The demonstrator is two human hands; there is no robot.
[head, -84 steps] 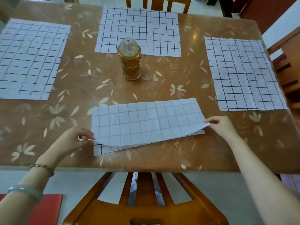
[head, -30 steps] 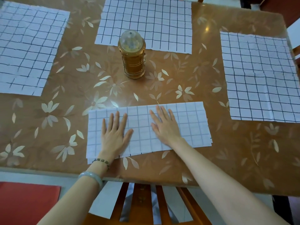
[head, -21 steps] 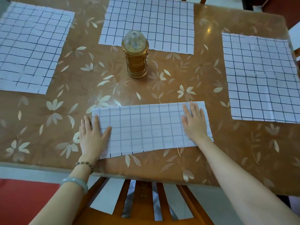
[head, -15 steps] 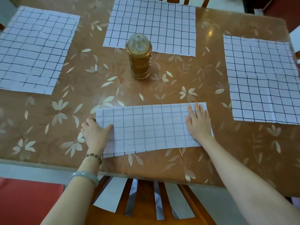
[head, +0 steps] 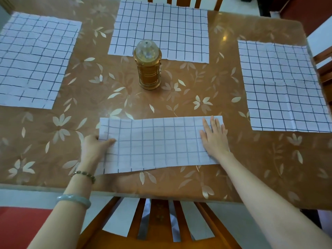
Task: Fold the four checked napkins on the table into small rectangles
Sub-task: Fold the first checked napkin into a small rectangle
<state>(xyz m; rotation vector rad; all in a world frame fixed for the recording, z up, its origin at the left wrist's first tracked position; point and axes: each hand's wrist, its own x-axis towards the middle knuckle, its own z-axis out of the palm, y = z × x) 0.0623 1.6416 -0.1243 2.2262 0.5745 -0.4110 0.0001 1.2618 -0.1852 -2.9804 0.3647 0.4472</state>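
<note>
The half-folded napkin (head: 158, 144) is laid along the near edge of the table (head: 179, 184), its long axis running left to right, parallel to that edge; its left short end is pinched by the left hand (head: 93, 146), thumb on top, fingers tucked out of sight beneath; its right end is pressed flat by the right hand (head: 214, 139), fingers straight, nothing grasped; the coming fold is judged to carry the left end across to the right.

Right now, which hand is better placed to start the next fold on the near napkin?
Left, likely. The left hand pinches the left end of the half-folded napkin, thumb on top, ready to carry it over. The right hand lies flat on the right end, suited to anchoring.
</note>
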